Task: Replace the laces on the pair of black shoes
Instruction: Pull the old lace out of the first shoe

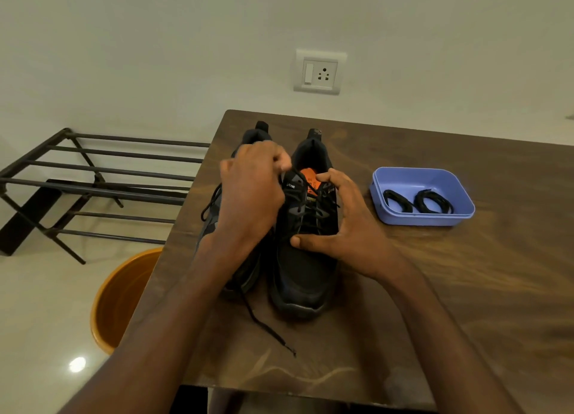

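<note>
Dark, wood-grained counter [435, 289] fills the head view, pushed against a pale wall with a white switch-and-socket plate [319, 72]; a black metal rack [102, 177] and an orange plastic bucket [124, 295] stand on the floor to the left.

Two black mesh sports shoes sit side by side near the counter's left edge, toes toward the person. On the right-hand shoe [306, 258], with its orange insole label showing, the old black lace [313, 210] is loosened but threaded. The left hand [251, 193] has its fingers curled, pinching at the lace or tongue top; exactly which I cannot tell. The right hand [341, 227] cups the shoe's side, thumb pressed across the vamp. The left-hand shoe [248, 277] is mostly hidden; its frayed lace end [270, 329] trails over the counter.

Well to the right, a lilac plastic tray [462, 202] holds two coiled black replacement laces [417, 201].

Risks, as I judge them: a hard tug could drag the shoe toward the edge and tip the left-hand shoe off; old and new laces, both black, could get mixed; the frayed tip may snag in an eyelet.
</note>
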